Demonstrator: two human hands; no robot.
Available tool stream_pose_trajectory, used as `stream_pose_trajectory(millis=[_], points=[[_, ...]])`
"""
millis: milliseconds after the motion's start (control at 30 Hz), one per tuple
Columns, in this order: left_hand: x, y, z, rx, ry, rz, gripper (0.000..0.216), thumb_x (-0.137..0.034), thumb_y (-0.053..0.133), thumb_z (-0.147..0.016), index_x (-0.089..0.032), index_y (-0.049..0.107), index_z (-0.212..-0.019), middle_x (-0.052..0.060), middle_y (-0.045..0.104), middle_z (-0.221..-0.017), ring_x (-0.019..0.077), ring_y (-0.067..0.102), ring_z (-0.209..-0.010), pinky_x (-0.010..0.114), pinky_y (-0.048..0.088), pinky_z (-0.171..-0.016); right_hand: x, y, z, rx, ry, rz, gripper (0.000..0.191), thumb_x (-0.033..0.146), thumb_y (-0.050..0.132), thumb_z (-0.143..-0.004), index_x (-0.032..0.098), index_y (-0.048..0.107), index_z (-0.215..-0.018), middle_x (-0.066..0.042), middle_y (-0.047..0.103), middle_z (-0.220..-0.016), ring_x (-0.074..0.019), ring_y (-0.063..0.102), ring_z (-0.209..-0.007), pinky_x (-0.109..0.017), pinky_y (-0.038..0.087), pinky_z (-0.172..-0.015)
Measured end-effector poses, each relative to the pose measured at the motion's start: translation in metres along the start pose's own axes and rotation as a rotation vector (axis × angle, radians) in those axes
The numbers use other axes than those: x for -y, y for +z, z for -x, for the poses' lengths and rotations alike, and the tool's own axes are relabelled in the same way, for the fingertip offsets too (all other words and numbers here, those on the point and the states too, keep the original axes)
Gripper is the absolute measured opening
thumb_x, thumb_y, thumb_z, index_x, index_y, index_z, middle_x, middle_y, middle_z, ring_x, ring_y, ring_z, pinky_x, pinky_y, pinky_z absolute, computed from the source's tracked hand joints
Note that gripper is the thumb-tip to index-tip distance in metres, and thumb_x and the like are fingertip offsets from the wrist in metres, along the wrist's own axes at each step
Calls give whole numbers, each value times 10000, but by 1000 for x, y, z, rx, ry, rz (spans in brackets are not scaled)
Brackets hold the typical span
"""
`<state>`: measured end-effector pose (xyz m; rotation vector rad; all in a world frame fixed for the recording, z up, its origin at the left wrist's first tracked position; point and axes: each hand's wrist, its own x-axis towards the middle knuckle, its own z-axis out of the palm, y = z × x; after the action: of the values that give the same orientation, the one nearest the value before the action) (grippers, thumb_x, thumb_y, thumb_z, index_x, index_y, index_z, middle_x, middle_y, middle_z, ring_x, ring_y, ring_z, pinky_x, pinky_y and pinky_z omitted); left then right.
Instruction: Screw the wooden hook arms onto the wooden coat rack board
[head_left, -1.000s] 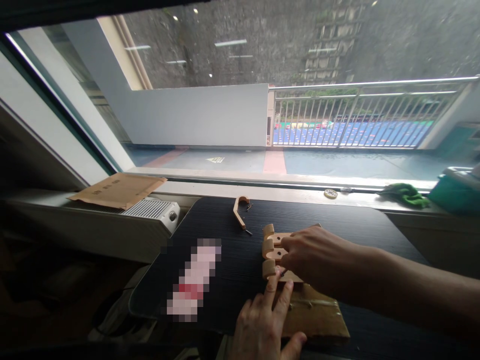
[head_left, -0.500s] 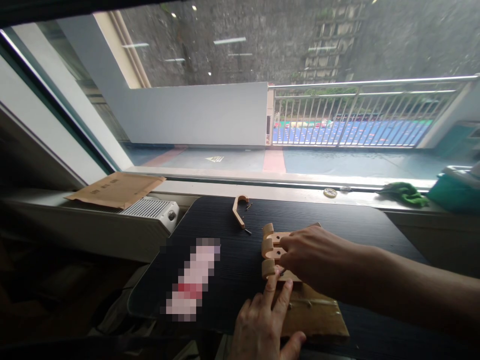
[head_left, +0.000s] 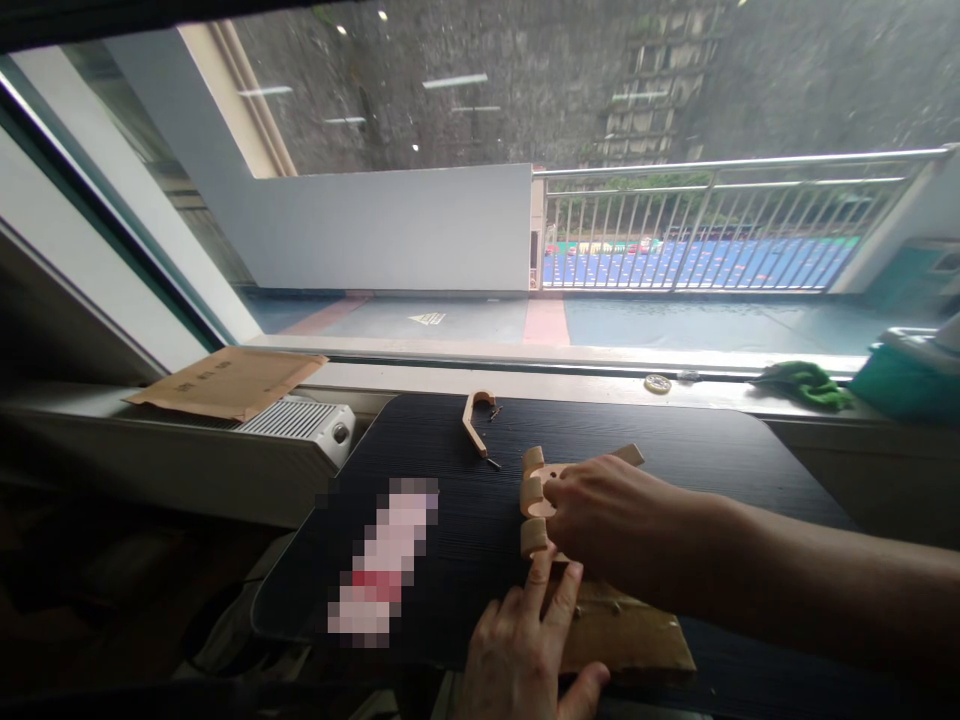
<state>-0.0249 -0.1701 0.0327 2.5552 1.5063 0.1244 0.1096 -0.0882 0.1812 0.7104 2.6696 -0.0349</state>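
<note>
Several curved wooden hooks lie side by side on the table, with screw holes in their flat ends. My right hand is closed in a fist above them and covers most of their length. Whatever its fingers hold is hidden. My left hand has its fingers spread, with the index and middle fingertips at the nearest hook. Beside the thumb is a brown, tape-covered flat piece. Another wooden hook lies apart near the far edge, with small screws around it.
The dark table stands against a window sill. A blurred pinkish item lies on its left. On the sill are a green cloth, a tape roll and a teal container. A brown envelope covers part of a radiator.
My right hand has turned slightly and come a little nearer and to the left, hiding more of the hooks' holes. My left hand stays nearly in place. The view has shifted slightly.
</note>
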Motion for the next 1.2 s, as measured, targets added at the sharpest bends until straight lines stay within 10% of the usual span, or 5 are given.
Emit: stream_pose_trajectory(millis=[1200], points=[[1,5,-1,-21,35,-4,729,-403,582,-799,-137,327,-1428,208,402,-1406,295,624,-978,395,530,-778,-6,-8,-8,16,2,11,47,118,670,-695,135,660,-737,-61,662,-727,-185,620,-647,-251,317,-458]])
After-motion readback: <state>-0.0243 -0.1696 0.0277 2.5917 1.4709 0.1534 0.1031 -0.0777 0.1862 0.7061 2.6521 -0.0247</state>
